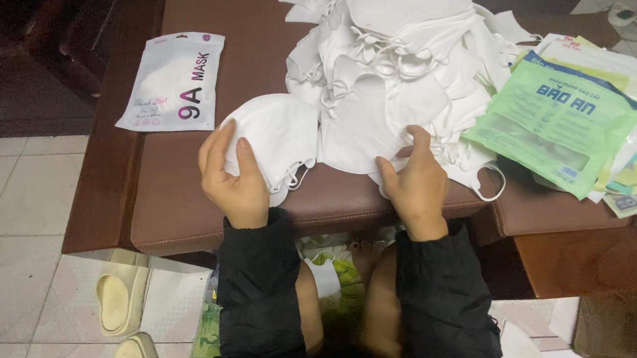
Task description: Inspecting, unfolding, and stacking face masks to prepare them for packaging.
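Observation:
My left hand [233, 176] grips the near edge of a small stack of folded white face masks [281, 137] lying on a brown padded bench [179, 208]. Resting to its right, my right hand [416, 183] has fingers spread on a white mask [361, 134] at the near edge of a big loose pile of white masks [390, 52]. Elastic ear loops trail out from under both hands. Both arms wear black sleeves.
A white sealed mask packet [175, 81] lies at the bench's left end. A stack of green and white flat packets [561, 119] sits on the right. Pale slippers [120, 296] stand on the tiled floor at lower left. More packets lie under the bench.

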